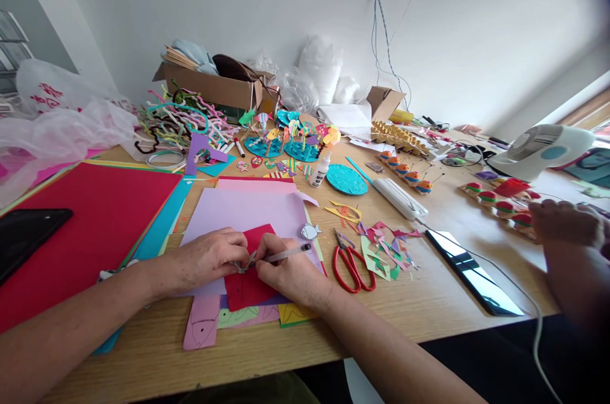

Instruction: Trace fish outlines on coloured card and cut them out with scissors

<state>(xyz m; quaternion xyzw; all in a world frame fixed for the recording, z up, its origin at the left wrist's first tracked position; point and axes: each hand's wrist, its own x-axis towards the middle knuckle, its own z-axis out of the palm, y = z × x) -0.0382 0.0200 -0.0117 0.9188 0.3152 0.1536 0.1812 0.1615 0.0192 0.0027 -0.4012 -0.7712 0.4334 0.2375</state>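
My right hand (pixel 290 270) is closed around a pen (pixel 288 253) with a clear barrel, its tip down near my left fingers. My left hand (pixel 214 258) has its fingers bent together, pressing a small pale paper cutout (pixel 242 266) onto a piece of red paper (pixel 237 291); the fingers partly cover the cutout. Faint drawn lines show on the red paper. Beneath lies lilac paper (pixel 257 207). A white paper fish (pixel 311 231) rests right of the red paper. Pink paper (pixel 202 323) with a drawn fish sticks out toward the table's front edge.
Red-handled scissors (pixel 353 267) and paper scraps (pixel 388 248) lie to the right, beyond them a phone (pixel 471 270). A glue bottle (pixel 320 170) stands behind. Large red sheets (pixel 105 213) are on the left. Another person's hand (pixel 567 223) is at far right.
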